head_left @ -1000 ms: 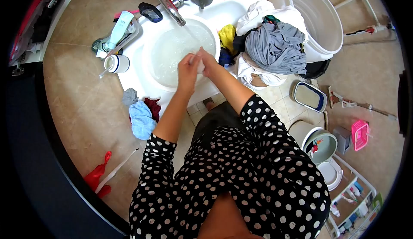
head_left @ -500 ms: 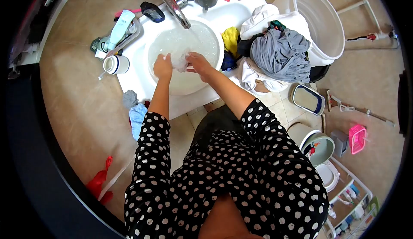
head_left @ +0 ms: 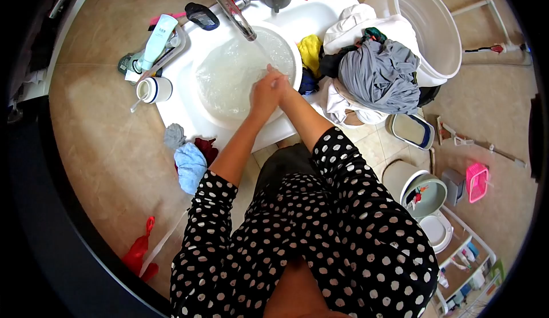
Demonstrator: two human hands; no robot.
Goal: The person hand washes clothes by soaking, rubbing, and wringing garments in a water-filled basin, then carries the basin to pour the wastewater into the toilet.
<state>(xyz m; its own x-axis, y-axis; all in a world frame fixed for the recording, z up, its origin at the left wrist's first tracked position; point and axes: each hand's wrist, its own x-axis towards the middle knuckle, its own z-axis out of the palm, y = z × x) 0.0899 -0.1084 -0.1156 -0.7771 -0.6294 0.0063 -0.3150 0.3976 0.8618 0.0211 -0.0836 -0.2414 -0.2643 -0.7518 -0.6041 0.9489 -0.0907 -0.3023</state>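
Over the right side of a round white basin (head_left: pixel 296 60) of cloudy water, my two hands are pressed together under the running tap (head_left: pixel 235 16). My left hand (head_left: pixel 263 97) is closed against the right, its fingers partly covered. Wrapped against it, my right hand (head_left: pixel 278 83) is closed too. Whatever lies between the palms is hidden. The basin stands in a white sink (head_left: pixel 177 80), and its water (head_left: pixel 229 78) looks rippled and bubbly.
Right of the basin lie a yellow cloth (head_left: pixel 309 52) and a heap of grey clothes (head_left: pixel 377 75) before a big white bucket (head_left: pixel 454 43). At left stand a white mug (head_left: pixel 162 90) and a tube (head_left: pixel 157 43). A light blue cloth (head_left: pixel 190 166) hangs on the sink's front-left edge.
My left hand has moved right across the basin to meet my right hand. The whitish, see-through stuff earlier visible between them no longer shows.
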